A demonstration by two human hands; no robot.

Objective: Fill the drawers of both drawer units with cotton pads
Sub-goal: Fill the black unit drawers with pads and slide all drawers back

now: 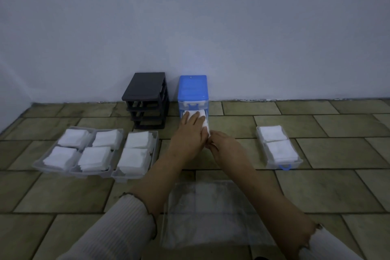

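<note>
A blue drawer unit stands against the wall, with a black unit to its left whose slots look empty. One clear drawer of the blue unit is pulled out toward me, with white cotton pads in it. My left hand lies flat on those pads, fingers straight. My right hand grips the drawer's near end with curled fingers; the drawer's front is hidden under both hands.
Three clear drawers with stacked pads lie on the tiled floor at left. Another filled drawer with a blue handle lies at right. An empty clear plastic bag lies between my forearms.
</note>
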